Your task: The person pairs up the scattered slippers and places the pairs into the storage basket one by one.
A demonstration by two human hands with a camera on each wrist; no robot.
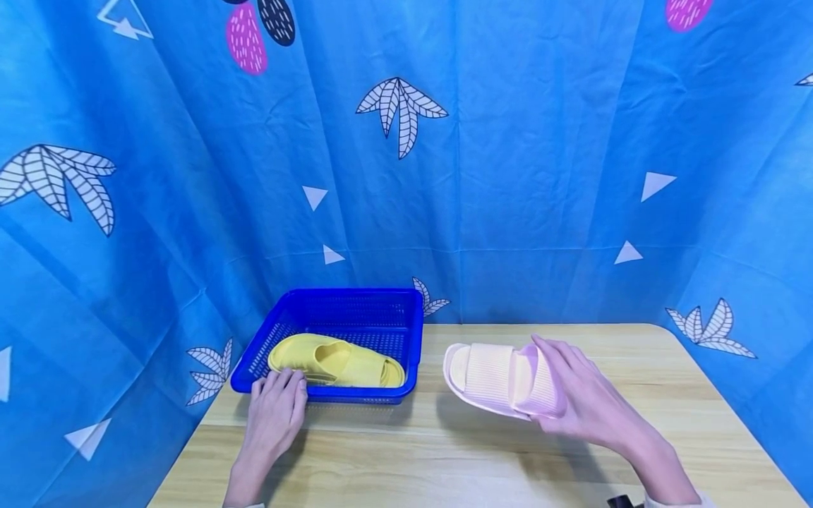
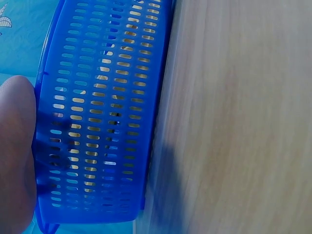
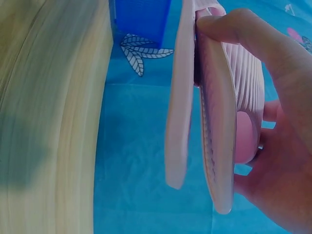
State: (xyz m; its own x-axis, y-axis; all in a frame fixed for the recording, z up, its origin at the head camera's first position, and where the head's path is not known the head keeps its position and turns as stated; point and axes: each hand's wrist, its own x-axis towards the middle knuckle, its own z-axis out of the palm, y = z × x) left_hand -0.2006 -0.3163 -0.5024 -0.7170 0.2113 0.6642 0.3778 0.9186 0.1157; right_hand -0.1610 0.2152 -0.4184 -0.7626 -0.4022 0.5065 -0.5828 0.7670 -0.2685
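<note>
My right hand [image 1: 591, 402] grips a pair of pale pink slippers [image 1: 489, 377] by the heel end, raised over the right half of the table. In the right wrist view the two soles stand side by side, with the thumb pressed on one slipper [image 3: 219, 122] near the gap between them. My left hand [image 1: 276, 409] holds the near left rim of a blue plastic basket [image 1: 409, 391], its fingers bent over the edge. Inside the basket lie yellow slippers [image 1: 362, 367], toe end toward the right. The left wrist view shows the basket's slotted side wall [image 2: 97, 117] close up.
The basket stands on a light wooden table [image 1: 406, 466], at its back left. A blue patterned curtain [image 1: 508, 176] hangs behind and on both sides. A small black object [image 1: 619, 502] shows at the bottom edge, beside the right sleeve.
</note>
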